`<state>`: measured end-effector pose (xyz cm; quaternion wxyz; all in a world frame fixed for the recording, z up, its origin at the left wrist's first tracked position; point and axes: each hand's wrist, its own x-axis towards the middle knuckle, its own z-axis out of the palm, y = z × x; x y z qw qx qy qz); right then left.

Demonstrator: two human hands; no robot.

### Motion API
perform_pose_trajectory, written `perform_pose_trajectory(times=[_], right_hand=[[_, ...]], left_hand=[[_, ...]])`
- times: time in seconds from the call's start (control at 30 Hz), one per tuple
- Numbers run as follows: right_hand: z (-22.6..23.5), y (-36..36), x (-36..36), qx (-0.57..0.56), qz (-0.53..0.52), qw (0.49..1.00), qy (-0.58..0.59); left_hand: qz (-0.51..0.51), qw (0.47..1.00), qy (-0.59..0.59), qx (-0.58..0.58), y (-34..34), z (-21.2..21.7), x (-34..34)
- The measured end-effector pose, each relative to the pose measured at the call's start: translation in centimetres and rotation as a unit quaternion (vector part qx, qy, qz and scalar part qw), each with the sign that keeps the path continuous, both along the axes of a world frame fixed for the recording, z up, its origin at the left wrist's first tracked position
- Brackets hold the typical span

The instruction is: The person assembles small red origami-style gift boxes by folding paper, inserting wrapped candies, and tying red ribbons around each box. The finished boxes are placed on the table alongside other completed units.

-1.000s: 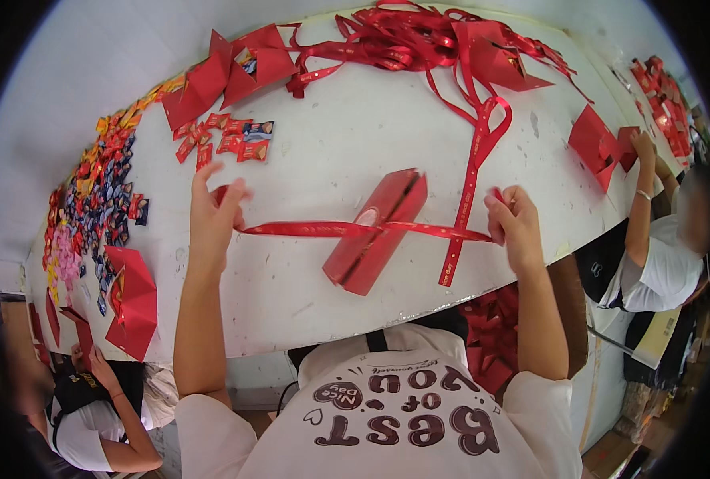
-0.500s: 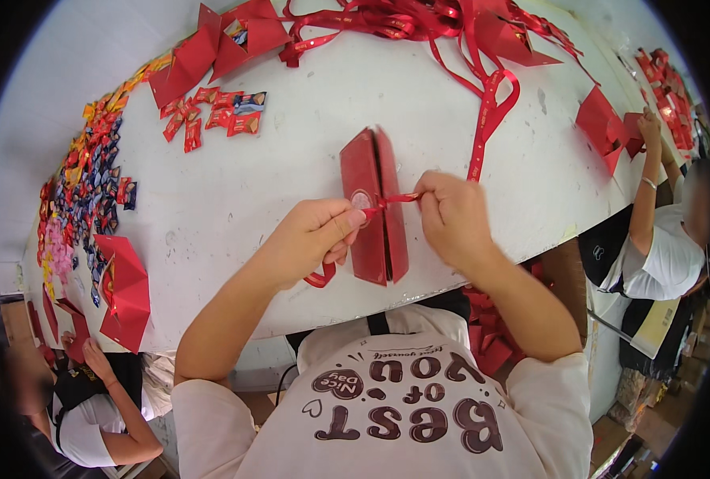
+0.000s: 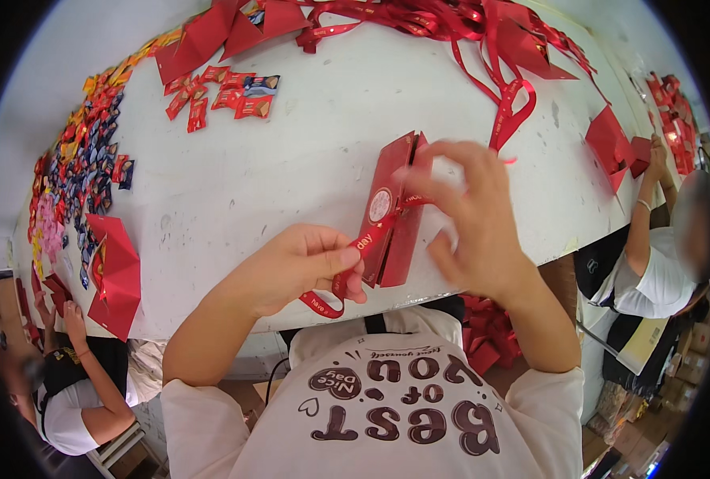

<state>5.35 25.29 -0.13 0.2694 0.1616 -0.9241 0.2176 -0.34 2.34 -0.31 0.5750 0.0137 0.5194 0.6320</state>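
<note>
A red folded gift box [image 3: 389, 164] with a round pale sticker stands slightly slanted on the table in front of me. Across its middle runs a red printed ribbon [image 3: 376, 233]. Left of the box, my left hand [image 3: 315, 267] pinches the ribbon between thumb and fingers, and a loop of it hangs below. Over the box's right side, my right hand [image 3: 483, 211] is spread, its fingers apart and partly blurred by motion. The ribbon passes close to its fingers but is not gripped. Part of the box's right side is hidden behind that hand.
Small wrapped sweets [image 3: 231, 96] lie beyond the box, with a bigger sweets heap [image 3: 83, 160] at left. Long red ribbons [image 3: 419, 20] and open red boxes [image 3: 263, 32] lie along the far side. Co-workers sit at both sides, one hand [image 3: 657, 160] at a red box.
My right hand has let go of the ribbon and opened out over the box. My left hand keeps its pinch, slightly lower. The box appears tilted a little to the right.
</note>
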Motion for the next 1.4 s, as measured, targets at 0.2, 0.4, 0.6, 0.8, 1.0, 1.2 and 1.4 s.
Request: perform_pose_trajectory(times=[0.2, 0.4, 0.6, 0.8, 1.0, 1.2, 1.4], right_hand=[[0.4, -2.5, -0.1, -0.098, 0.102, 0.99, -0.02], [-1.1, -1.2, -0.2, -0.384, 0.059, 0.904, -0.177], [-3.7, 2.5, 0.5, -0.463, 0.106, 0.789, -0.39], [-3.3, 6.2, -1.7, -0.351, 0.253, 0.556, -0.709], [-2.9, 7.4, -3.5, -0.432, 0.159, 0.496, -0.736], [4.8, 6.1, -5.8, -0.17, 0.044, 0.74, -0.65], [6.4, -2.3, 2.1, 0.293, 0.071, 0.942, -0.145]], left_hand=[[-0.054, 0.947, 0.313, 0.036, -0.4, 1.2, -0.2], [0.005, 0.883, 0.449, 0.138, 4.4, -3.5, -1.5], [0.079, 0.91, 0.361, 0.188, 4.1, -5.9, -0.6], [0.107, 0.961, 0.237, 0.096, 4.2, -4.3, -0.3], [-0.025, 0.983, 0.177, 0.034, 3.9, -1.4, -2.0], [-0.149, 0.939, 0.307, -0.033, 5.6, 1.0, -2.4], [-0.102, 0.966, 0.238, -0.005, 6.6, 0.8, -3.0]])
